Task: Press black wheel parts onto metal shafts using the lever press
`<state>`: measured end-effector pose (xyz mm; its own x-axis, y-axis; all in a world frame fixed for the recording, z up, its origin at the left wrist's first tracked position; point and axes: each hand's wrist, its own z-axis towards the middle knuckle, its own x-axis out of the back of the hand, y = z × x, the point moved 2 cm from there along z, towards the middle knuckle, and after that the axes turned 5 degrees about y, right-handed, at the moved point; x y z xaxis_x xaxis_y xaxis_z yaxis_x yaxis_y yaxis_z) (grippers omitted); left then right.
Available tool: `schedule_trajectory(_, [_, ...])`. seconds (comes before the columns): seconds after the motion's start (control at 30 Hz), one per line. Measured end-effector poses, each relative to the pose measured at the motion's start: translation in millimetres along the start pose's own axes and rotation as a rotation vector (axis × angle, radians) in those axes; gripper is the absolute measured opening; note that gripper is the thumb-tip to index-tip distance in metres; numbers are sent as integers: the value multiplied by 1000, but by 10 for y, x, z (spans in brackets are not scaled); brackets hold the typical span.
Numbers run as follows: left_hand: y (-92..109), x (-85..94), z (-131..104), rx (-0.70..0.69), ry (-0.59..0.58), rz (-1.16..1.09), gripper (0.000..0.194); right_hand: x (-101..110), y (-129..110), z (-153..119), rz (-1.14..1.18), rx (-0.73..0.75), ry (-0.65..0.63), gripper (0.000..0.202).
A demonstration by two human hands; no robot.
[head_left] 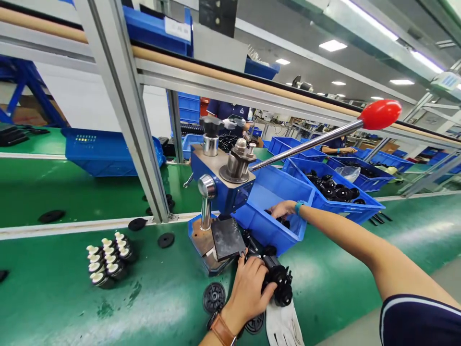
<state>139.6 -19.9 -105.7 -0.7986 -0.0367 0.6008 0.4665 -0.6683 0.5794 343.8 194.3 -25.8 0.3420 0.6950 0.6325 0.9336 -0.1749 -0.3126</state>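
My left hand (pixel 251 287), with a brown watch strap on its wrist, rests over black parts (pixel 279 278) in front of the blue arbor press (pixel 225 187). Its fingers are bent against the parts; whether they grip one cannot be made out. My right hand (pixel 283 209) reaches into a blue bin (pixel 270 230) behind the press, at black parts partly hidden by the fingers. A dark plate (pixel 227 239) lies tilted on the press base. The red-knobbed lever (pixel 380 114) points up to the right. Black discs (pixel 214 297) lie near my left wrist.
Several black parts with cream tops (pixel 108 259) stand at the left. A white glove (pixel 284 327) lies at the front. More blue bins (pixel 338 211) are at the right, one holding black parts. An aluminium post (pixel 124 105) rises left of the press. Co-workers are across the line.
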Motion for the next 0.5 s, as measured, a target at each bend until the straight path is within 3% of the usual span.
schedule_trajectory(0.17, [21,13,11,-1,1,18,15,117,0,-189,288,74,92,32])
schedule_trajectory(0.27, [34,29,23,-10,7,25,15,298,-24,-403,478,175,244,42])
schedule_trajectory(0.4, [50,60,43,-24,38,20,10,594,40,-930,704,320,530,52])
schedule_trajectory(0.5, [62,85,52,-31,59,10,8,608,214,-1494,876,442,709,55])
